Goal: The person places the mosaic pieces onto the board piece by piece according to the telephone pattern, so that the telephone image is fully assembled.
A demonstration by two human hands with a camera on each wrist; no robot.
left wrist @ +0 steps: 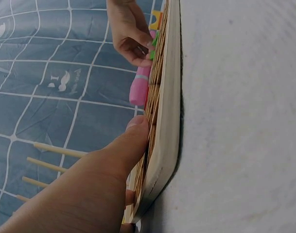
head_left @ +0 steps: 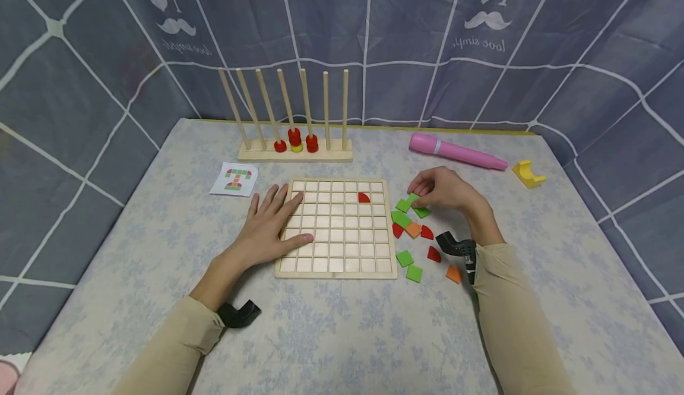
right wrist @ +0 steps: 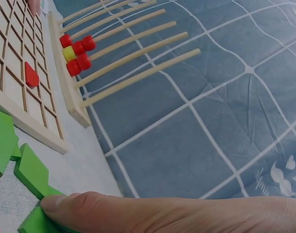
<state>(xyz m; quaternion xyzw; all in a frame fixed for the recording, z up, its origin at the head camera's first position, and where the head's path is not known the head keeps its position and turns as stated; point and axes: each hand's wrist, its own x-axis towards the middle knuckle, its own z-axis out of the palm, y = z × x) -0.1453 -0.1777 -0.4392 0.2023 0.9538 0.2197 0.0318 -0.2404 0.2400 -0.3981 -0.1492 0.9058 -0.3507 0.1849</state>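
Observation:
My left hand [head_left: 269, 226] lies spread over the left edge of the wooden grid board [head_left: 336, 275], its thumb and fingers straight. One red quarter-round tile [head_left: 364, 198] sits in a square near the board's upper right. To the right of the board, my right hand [head_left: 446, 190] pinches a green square tile [head_left: 413, 199] amid the loose tiles. In the right wrist view the thumb [right wrist: 75, 208] presses on green; its other fingers are out of sight there. Near that hand lie several green tiles [head_left: 404, 258], red quarter-round tiles [head_left: 427, 232] and orange tiles [head_left: 414, 229].
A picture card [head_left: 234, 179] with a red, green and orange pattern lies left of the board. Behind stands a wooden peg rack [head_left: 331, 155] with red and yellow beads. A pink marker-shaped object [head_left: 459, 151] and a yellow curved block [head_left: 528, 174] lie at the back right.

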